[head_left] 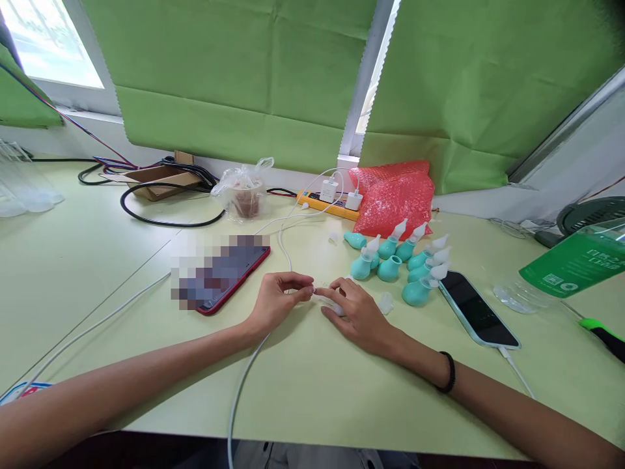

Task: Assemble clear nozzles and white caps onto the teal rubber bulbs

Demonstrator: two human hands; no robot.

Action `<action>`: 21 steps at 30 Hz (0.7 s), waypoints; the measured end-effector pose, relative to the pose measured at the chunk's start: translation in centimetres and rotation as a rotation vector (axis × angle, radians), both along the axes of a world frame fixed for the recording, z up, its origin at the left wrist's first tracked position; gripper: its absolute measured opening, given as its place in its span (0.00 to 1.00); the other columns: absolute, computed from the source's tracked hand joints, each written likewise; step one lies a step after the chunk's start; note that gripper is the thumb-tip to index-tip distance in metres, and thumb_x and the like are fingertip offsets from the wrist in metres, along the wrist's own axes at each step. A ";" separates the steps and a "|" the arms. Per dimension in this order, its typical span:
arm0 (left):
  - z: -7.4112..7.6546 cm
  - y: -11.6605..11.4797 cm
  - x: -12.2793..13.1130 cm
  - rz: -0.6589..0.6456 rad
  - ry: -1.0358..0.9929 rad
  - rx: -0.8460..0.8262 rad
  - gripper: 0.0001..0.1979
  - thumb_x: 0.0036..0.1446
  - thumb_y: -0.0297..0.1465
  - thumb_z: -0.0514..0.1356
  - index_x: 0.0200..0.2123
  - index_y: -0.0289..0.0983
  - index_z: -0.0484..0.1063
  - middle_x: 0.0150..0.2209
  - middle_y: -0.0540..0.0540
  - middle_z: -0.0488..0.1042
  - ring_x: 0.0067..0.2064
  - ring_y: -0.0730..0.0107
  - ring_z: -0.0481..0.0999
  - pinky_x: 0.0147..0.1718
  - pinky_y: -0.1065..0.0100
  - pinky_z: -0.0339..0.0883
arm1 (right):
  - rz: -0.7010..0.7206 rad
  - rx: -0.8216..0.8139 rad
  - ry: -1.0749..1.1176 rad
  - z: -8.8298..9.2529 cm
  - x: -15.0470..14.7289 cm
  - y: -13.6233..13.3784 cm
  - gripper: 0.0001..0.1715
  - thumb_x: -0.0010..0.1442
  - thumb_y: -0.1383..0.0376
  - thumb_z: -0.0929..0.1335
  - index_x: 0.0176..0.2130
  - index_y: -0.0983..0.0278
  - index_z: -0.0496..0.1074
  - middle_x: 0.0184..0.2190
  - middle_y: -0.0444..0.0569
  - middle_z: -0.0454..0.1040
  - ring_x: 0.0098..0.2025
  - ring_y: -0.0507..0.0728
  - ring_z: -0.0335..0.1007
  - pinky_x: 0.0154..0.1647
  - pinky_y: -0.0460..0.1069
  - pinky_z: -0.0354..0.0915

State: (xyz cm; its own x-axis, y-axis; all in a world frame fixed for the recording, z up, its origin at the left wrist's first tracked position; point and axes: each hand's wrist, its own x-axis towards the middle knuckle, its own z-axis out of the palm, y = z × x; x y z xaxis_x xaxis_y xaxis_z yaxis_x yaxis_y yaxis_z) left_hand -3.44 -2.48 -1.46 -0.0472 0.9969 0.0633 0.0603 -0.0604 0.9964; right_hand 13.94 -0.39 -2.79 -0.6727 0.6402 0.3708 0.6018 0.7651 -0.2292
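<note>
Near the middle of the table, my left hand is closed in a pinch, thumb against fingertips, on a tiny whitish piece. The forefinger of my right hand reaches to that same piece. Under the right fingers, a translucent white plastic piece shows between forefinger and thumb; its shape is partly hidden. Just beyond the right hand stand several teal squeeze bulbs, most with a translucent white nozzle on top. An open teal bulb has no nozzle. Beside my right hand lies a clear plastic bit.
A red-cased phone lies left, a second phone right, with white cables across the table. Behind are a power strip, red bubble wrap, a bagged cup and a cardboard box. A bottle lies right.
</note>
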 end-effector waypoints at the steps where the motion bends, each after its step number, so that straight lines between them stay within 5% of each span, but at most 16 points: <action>1: 0.1 0.0 0.0 -0.002 0.009 0.024 0.07 0.39 0.27 0.62 0.26 0.32 0.73 0.27 0.46 0.74 0.31 0.69 0.73 0.33 0.68 0.68 | 0.000 -0.011 0.061 -0.1 0.0 0.0 0.15 0.56 0.66 0.61 0.45 0.60 0.64 0.36 0.50 0.66 0.38 0.56 0.62 0.40 0.53 0.61; 6: 0.5 -0.3 0.1 -0.046 -0.012 0.131 0.03 0.39 0.25 0.62 0.23 0.33 0.73 0.27 0.46 0.72 0.32 0.70 0.71 0.31 0.70 0.67 | -0.066 -0.077 0.450 0.0 0.2 -0.1 0.10 0.55 0.64 0.62 0.40 0.62 0.65 0.33 0.48 0.69 0.37 0.54 0.65 0.39 0.51 0.62; 15: 1.2 -1.8 0.7 -0.057 -0.110 0.177 0.03 0.41 0.26 0.63 0.24 0.34 0.74 0.28 0.47 0.72 0.31 0.72 0.71 0.29 0.72 0.68 | -0.078 -0.645 0.947 1.0 -0.9 -2.4 0.10 0.52 0.60 0.65 0.28 0.62 0.59 0.24 0.43 0.69 0.28 0.50 0.67 0.32 0.47 0.65; 21: 1.3 -1.7 0.6 -0.057 -0.288 -0.103 0.06 0.37 0.26 0.66 0.23 0.32 0.73 0.25 0.47 0.75 0.29 0.73 0.73 0.33 0.71 0.67 | -0.024 -0.839 0.996 1.7 -1.0 -2.3 0.15 0.43 0.63 0.71 0.31 0.63 0.63 0.26 0.44 0.72 0.25 0.50 0.67 0.29 0.48 0.67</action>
